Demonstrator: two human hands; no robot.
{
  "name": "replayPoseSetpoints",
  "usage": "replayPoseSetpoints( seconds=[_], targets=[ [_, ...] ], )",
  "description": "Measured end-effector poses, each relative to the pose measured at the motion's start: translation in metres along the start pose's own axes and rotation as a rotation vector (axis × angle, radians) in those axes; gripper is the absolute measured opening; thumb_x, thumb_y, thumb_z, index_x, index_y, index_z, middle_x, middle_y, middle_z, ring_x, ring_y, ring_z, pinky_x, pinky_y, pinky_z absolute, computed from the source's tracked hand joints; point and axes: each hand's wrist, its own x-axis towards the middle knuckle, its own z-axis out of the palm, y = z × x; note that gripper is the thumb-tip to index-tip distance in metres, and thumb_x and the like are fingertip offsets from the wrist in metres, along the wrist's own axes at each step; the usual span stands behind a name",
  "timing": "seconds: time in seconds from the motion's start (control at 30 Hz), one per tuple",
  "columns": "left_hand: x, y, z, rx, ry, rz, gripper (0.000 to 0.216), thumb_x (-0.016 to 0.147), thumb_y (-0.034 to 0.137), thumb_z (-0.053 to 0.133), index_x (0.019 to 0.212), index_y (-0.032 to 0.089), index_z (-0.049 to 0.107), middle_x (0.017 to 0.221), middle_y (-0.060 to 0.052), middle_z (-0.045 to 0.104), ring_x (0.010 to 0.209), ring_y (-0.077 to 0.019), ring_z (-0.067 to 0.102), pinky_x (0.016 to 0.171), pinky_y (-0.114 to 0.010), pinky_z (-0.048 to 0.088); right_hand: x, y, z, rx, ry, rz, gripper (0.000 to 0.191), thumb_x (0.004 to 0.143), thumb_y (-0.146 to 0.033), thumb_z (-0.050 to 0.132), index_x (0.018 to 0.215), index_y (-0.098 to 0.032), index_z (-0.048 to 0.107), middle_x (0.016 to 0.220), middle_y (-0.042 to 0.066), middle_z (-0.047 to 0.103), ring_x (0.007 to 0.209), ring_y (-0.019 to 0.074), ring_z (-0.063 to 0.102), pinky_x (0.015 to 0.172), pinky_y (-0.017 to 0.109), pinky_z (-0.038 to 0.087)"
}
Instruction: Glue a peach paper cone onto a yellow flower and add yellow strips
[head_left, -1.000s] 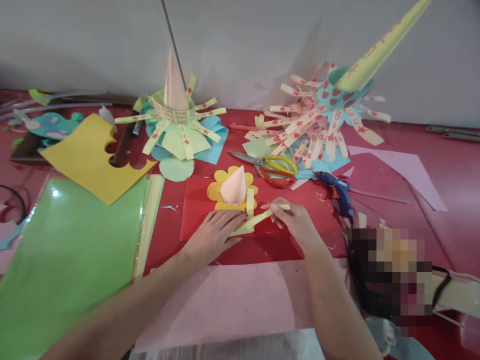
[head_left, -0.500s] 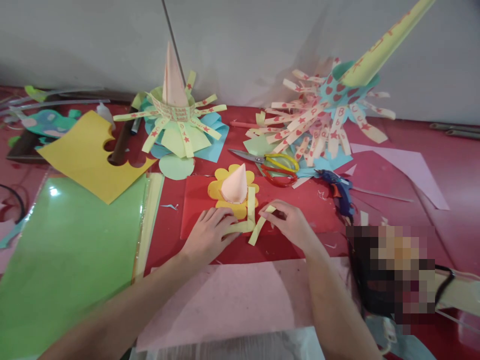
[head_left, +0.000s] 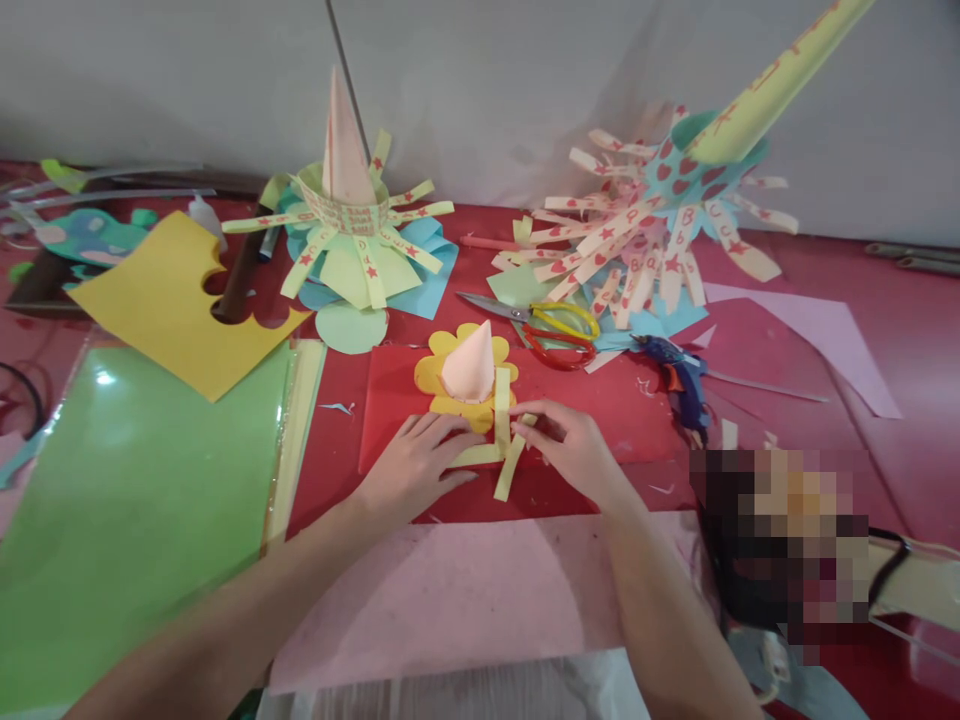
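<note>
A pale pink paper cone stands on a yellow paper flower on a red sheet. Two pale yellow paper strips form an L-shape over the flower's lower right: an upright strip and a level strip. My left hand rests beside the flower's lower petals, fingers stretched out and thumb apart, with the level strip's end between them. Between thumb and fingertips my right hand pinches the top of a slanting yellow paper strip, close to the L's corner.
Scissors and a blue glue gun lie beyond my right hand. Two decorated paper hats, one with a pink cone, one blue-banded, stand behind. Green sheets lie left; a pink sheet lies nearer me.
My right hand has moved slightly left with its paper strip, bringing the strip nearer the L's corner. My left hand stays in about the same place, a little less over the level strip.
</note>
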Motion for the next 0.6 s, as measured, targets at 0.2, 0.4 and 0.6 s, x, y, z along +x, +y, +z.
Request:
replayPoseSetpoints(
  seconds=[0.2, 0.4, 0.6],
  targets=[
    [0.001, -0.005, -0.003, -0.062, -0.002, 0.014, 0.017, 0.087, 0.026, 0.054, 0.100, 0.024, 0.066, 0.102, -0.003, 0.062, 0.094, -0.0173, 0.058, 0.080, -0.032, 0.047, -0.002, -0.001, -0.015, 0.016, -0.007, 0.011, 0.023, 0.080, -0.037, 0.060, 0.098, -0.025, 0.067, 0.085, 0.001, 0.066, 0.076, 0.0138, 0.061, 0.070, 0.026, 0.048],
    [0.002, -0.012, -0.009, -0.109, -0.002, 0.037, 0.026, 0.093, 0.021, 0.043, 0.091, 0.025, 0.068, 0.100, -0.002, 0.064, 0.094, -0.0159, 0.058, 0.084, -0.034, 0.047, -0.001, 0.002, -0.016, -0.186, 0.096, -0.075, 0.020, 0.086, -0.035, 0.052, 0.097, -0.024, 0.065, 0.091, 0.004, 0.066, 0.082, 0.0164, 0.061, 0.074, 0.030, 0.048],
    [0.002, -0.013, -0.005, -0.089, 0.061, 0.084, 0.036, 0.089, 0.006, 0.035, 0.090, 0.023, 0.067, 0.097, -0.003, 0.065, 0.095, -0.0159, 0.057, 0.085, -0.036, 0.047, 0.003, 0.003, -0.004, -0.421, 0.357, -0.296, 0.016, 0.088, -0.031, 0.050, 0.093, -0.023, 0.064, 0.100, 0.007, 0.059, 0.096, 0.0198, 0.055, 0.087, 0.035, 0.045]
  ],
)
